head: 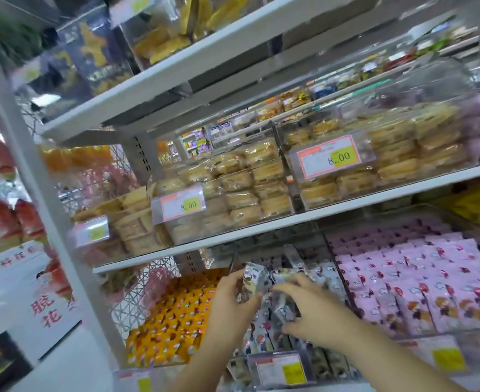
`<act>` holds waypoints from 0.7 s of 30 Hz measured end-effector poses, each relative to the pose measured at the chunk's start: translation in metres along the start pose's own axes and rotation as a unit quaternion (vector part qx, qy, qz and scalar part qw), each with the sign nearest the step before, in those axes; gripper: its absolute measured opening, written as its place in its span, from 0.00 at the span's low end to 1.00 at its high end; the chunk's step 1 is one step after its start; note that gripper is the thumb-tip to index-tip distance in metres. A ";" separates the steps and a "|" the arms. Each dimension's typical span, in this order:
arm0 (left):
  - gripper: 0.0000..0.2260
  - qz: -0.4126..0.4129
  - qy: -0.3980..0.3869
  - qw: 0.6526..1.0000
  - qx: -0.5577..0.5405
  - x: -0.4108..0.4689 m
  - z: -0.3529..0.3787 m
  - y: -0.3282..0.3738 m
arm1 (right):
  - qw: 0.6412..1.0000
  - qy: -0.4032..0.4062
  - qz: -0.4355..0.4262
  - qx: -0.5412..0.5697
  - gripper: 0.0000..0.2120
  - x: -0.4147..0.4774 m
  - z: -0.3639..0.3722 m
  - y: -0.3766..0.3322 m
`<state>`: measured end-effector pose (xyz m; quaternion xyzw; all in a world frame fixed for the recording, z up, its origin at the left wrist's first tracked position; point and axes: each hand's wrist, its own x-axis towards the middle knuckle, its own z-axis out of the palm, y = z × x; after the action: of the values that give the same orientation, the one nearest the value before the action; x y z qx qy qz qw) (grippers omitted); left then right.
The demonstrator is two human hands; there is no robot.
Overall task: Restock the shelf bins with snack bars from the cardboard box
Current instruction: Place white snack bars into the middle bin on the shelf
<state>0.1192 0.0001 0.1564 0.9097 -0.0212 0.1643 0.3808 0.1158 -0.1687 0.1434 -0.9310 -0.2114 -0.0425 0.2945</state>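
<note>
Both my hands reach into the middle clear bin (261,360) on the lowest shelf in view, which holds silver-wrapped snack bars (320,274). My left hand (230,304) grips an upright silver bar (251,281) at the bin's left side. Just right of it, my right hand (315,309) curls its fingers and thumb round several silver bars (285,305) above the pile. The cardboard box is not in view.
An orange-wrapped snack bin (171,321) lies left of the silver one, a pink-wrapped bin (419,281) right. The shelf above (304,219) carries clear bins of wrapped pastries with 8.00 price tags. A white upright post (58,222) stands at the left.
</note>
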 end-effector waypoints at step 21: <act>0.20 0.031 -0.225 0.972 0.053 -0.002 -0.066 -0.017 | 0.974 0.172 0.060 0.133 0.02 0.008 -0.029 -0.031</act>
<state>0.1011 0.0581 0.1874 0.9410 -0.1262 -0.0320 0.3124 0.1110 -0.1592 0.1851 -0.8731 -0.1046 -0.1558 0.4499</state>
